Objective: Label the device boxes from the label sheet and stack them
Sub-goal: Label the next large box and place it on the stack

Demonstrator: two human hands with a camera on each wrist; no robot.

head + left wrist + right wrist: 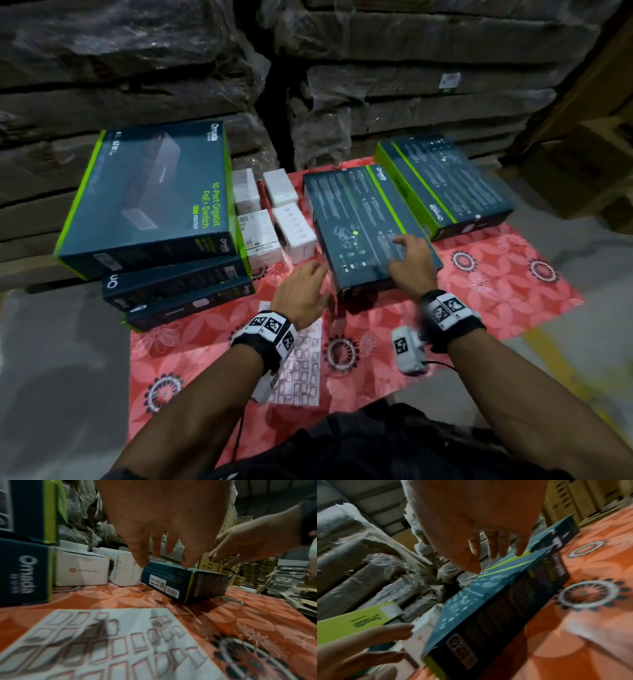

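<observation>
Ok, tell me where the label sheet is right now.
In the head view the label sheet lies flat on the red floral cloth, under the left wrist, nearer the person than the dark box.

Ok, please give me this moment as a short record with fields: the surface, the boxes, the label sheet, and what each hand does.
surface: red flowered cloth
stack: three dark boxes at the left, 10-Port switch box on top
white boxes: four small ones in the middle
centre box: dark box, lying flat
far box: similar box at the right
label sheet: label sheet on the cloth, under the left wrist
left hand: left hand open, at the centre box's near left corner
right hand: right hand open, fingers on the centre box's top
</observation>
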